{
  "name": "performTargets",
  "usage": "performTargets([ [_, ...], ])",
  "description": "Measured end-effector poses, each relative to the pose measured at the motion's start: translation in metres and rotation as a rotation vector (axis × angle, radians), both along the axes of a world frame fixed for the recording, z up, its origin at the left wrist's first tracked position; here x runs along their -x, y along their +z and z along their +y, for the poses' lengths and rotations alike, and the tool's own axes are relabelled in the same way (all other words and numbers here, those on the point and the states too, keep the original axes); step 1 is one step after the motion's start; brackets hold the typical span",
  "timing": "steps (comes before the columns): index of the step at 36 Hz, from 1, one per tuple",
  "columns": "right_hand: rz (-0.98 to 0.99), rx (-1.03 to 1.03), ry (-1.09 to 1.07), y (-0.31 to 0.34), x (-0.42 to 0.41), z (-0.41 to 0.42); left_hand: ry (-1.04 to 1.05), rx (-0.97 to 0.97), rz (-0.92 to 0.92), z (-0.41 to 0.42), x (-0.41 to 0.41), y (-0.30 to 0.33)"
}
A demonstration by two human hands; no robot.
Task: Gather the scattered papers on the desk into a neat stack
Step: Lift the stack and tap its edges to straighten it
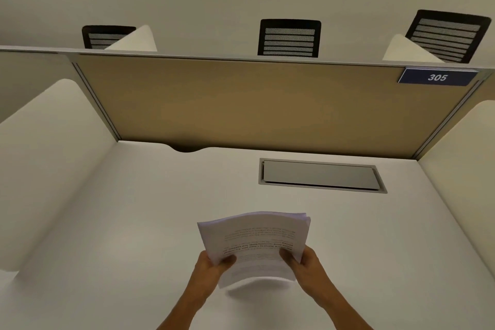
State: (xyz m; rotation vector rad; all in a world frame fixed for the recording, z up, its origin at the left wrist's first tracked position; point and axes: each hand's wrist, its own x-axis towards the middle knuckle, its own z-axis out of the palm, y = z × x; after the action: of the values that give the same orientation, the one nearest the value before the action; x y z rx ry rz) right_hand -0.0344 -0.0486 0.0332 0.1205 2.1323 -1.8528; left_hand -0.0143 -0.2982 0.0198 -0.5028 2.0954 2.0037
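A stack of printed white papers [254, 238] is held above the white desk [134, 222] near its front middle. The sheets bow upward, and their far edges fan slightly apart. My left hand [211, 265] grips the stack's left edge, thumb on top. On the other side, my right hand [300, 260] grips the right edge the same way. A faint shadow lies on the desk under the papers. No loose sheets show elsewhere on the desk.
A grey flip-lid cable box [321, 175] is set into the desk behind the papers. A tan partition [241, 104] with a "305" plate [437, 77] closes the back, white side panels flank the desk. Three black chair backs stand beyond.
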Motion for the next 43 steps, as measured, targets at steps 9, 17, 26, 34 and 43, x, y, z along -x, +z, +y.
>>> performTargets([
  [9,-0.049,-0.054,0.027,-0.018,-0.012,-0.006,0.023,-0.028,-0.087,0.004,-0.012,-0.022],
  [17,-0.01,-0.202,0.001,-0.016,-0.004,-0.009,0.033,-0.078,-0.059,-0.009,-0.01,-0.024],
  [26,0.234,-0.611,0.146,0.024,0.03,0.01,0.07,0.13,0.19,-0.037,0.033,0.036],
  [34,0.382,-1.012,0.406,0.074,0.058,0.01,-0.198,0.621,0.421,-0.031,0.065,0.087],
  [43,0.358,-1.035,0.512,0.095,0.065,0.019,-0.204,0.343,0.341,-0.015,0.059,0.09],
])
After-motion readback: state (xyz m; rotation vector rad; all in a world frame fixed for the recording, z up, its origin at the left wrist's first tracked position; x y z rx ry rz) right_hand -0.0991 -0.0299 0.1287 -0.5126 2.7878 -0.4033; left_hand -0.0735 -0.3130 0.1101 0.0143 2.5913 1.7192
